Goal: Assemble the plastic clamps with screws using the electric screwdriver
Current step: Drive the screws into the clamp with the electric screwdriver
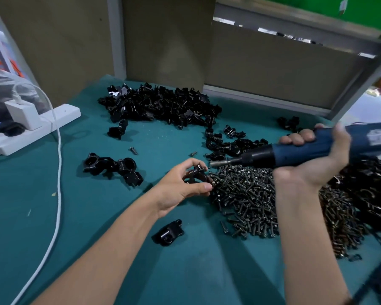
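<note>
My left hand (183, 186) pinches a black plastic clamp (197, 175) with a screw in it, just above the green table (119, 227). My right hand (312, 159) grips a blue electric screwdriver (295, 150) held almost level. Its bit tip (213, 164) points left and sits just right of the clamp's screw. A big heap of dark screws (251, 194) lies under and right of the tool. A large pile of black clamp parts (163, 106) lies at the back. A small group of assembled clamps (113, 167) sits to the left.
One black clamp piece (169, 232) lies near my left forearm. A white power strip with a charger (29, 119) and a white cable (58, 172) run along the left side. More clamp parts (229, 142) trail in the middle; brown partition boards (273, 69) stand behind.
</note>
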Demonstrator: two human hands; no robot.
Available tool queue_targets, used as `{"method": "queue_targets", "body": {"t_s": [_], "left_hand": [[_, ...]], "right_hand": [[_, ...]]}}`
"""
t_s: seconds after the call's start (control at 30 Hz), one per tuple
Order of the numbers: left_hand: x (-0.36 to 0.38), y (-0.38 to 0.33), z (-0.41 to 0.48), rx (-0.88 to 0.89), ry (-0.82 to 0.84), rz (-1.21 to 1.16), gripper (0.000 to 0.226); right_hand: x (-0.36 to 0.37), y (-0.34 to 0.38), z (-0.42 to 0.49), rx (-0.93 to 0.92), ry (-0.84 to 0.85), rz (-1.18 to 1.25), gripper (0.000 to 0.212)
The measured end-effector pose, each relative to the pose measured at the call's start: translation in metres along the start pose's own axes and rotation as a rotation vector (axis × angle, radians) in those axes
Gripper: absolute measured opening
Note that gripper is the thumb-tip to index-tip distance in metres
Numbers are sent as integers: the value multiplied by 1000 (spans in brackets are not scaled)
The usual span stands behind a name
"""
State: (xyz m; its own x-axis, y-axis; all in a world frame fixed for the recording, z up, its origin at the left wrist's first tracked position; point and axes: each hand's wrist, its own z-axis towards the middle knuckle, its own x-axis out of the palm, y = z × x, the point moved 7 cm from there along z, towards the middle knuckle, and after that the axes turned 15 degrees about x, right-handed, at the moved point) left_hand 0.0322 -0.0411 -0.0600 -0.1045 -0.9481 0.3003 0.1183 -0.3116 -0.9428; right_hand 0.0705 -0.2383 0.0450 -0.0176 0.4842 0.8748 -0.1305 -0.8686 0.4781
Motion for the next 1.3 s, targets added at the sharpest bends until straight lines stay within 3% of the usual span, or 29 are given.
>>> {"method": "queue_targets", "body": {"t_s": [0.17, 0.37, 0.8, 1.3], "left_hand": [[-1, -1, 1, 4, 48, 59, 41], [1, 0, 0, 17, 96, 112, 52], [8, -3, -5, 32, 177, 218, 37], [10, -6, -6, 43, 195, 255, 37]], "right_hand": [[-9, -12, 16, 143, -39, 16, 20], [-12, -11, 20, 137, -19, 9, 20], [-20, -12, 23, 148, -42, 20, 23], [-25, -15, 24, 167, -75, 51, 26]]}}
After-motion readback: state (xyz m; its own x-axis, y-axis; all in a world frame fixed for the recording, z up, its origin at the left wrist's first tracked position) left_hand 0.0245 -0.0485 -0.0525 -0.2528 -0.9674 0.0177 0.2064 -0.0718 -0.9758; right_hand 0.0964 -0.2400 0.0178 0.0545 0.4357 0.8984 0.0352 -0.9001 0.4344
